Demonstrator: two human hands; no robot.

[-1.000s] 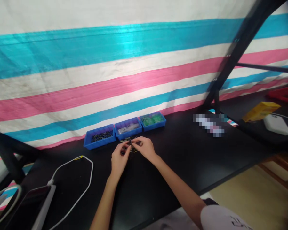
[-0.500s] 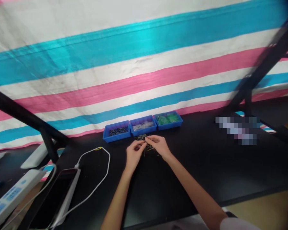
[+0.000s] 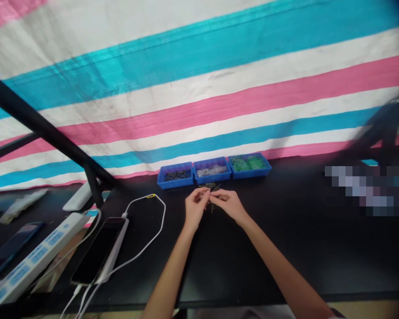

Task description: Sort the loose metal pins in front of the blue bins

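Head view: both hands meet over the black desk (image 3: 286, 230), just in front of three blue trays. Left hand (image 3: 195, 207) & right hand (image 3: 228, 204) have fingertips pinched together on thin metal pins (image 3: 210, 196). Too small to tell which hand grips which pin. More pins lie loose on desk under/behind the fingers, touching the pile.

Trays in a row at desk's back edge, against striped tarp (image 3: 199, 88): left tray (image 3: 175, 175) w/ dark pins, middle tray (image 3: 212, 170) w/ clear bagged bits, right tray (image 3: 250, 164) w/ green parts.

Left of hands: white cable (image 3: 153, 221) loops to a phone (image 3: 99, 249) lying flat; power strip (image 3: 33, 257) further left, another phone (image 3: 9, 249) beyond it. Black frame bar (image 3: 46, 128) slants down at left. Blurred patch at right.
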